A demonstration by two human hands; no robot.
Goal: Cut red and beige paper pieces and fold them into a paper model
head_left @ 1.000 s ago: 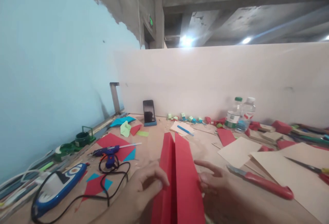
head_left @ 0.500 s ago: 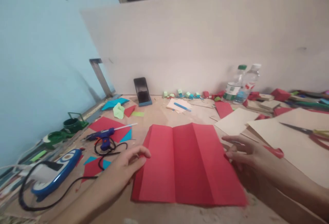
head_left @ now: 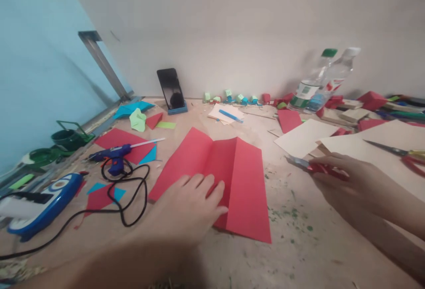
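Our left hand (head_left: 189,207) is lying flat and open, fingers spread, pressing on the near left part of the red paper sheet (head_left: 222,174), which is resting creased on the wooden table (head_left: 292,244) in the middle of the scene, its right panel lying flat and its left panels fanning away toward the far left. Our right hand (head_left: 348,183) is closing around the red handle of a utility knife (head_left: 315,168) to the right of the sheet, with the metal tip poking out toward the left; the knife is sitting well apart from the paper. We are seeing a blue glue gun (head_left: 114,154) with its black cord looping on the left, lying across another red sheet, and a blue and white device (head_left: 40,202) nearer on the left edge. Far across the table a dark phone (head_left: 171,90) is leaning against the pale wall, and two plastic bottles (head_left: 320,81) are standing to the far right. Beige boards (head_left: 305,136) and scissors (head_left: 401,154) are lying on the right.
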